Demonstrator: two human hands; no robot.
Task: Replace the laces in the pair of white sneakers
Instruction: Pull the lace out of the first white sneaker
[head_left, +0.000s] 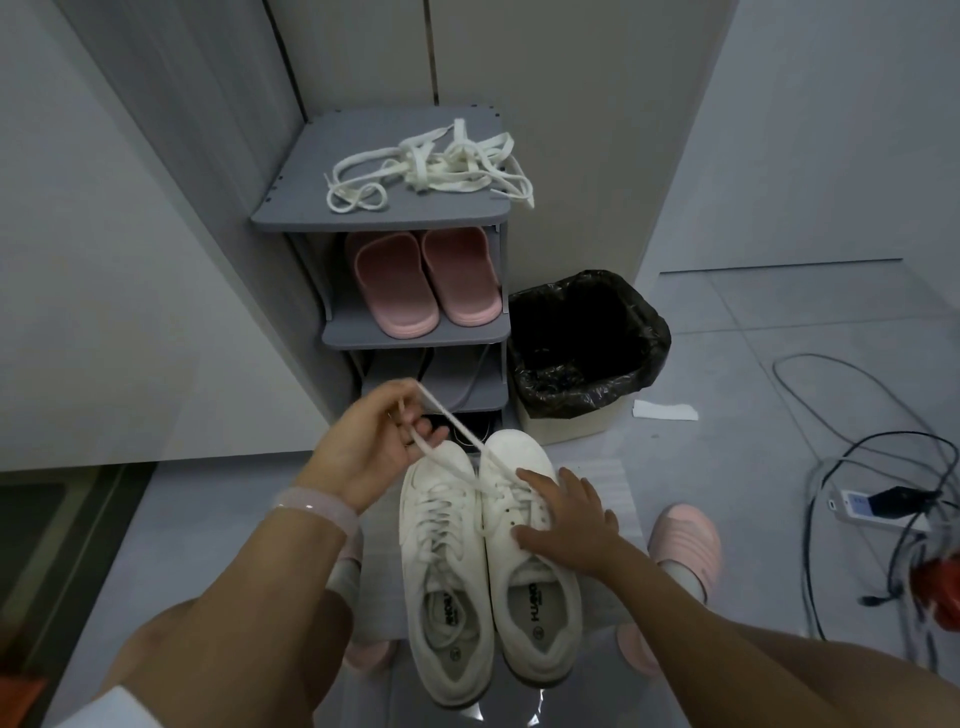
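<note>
Two white sneakers stand side by side on the floor in front of me, the left sneaker (441, 566) and the right sneaker (524, 582), both still laced. My left hand (371, 447) pinches a white lace (457, 428) that runs taut up from the right sneaker's eyelets. My right hand (566, 519) rests flat on the outer side of the right sneaker, its fingers spread and its thumb lying across the top. A tangled heap of loose cream laces (431, 166) lies on top of the grey shoe rack (291, 208).
Pink slippers (421, 280) sit on the rack's second shelf. A bin with a black bag (649, 322) stands right of the rack. Cables and a power strip (862, 506) lie on the floor at the right. My feet in pink slippers (685, 545) flank the sneakers.
</note>
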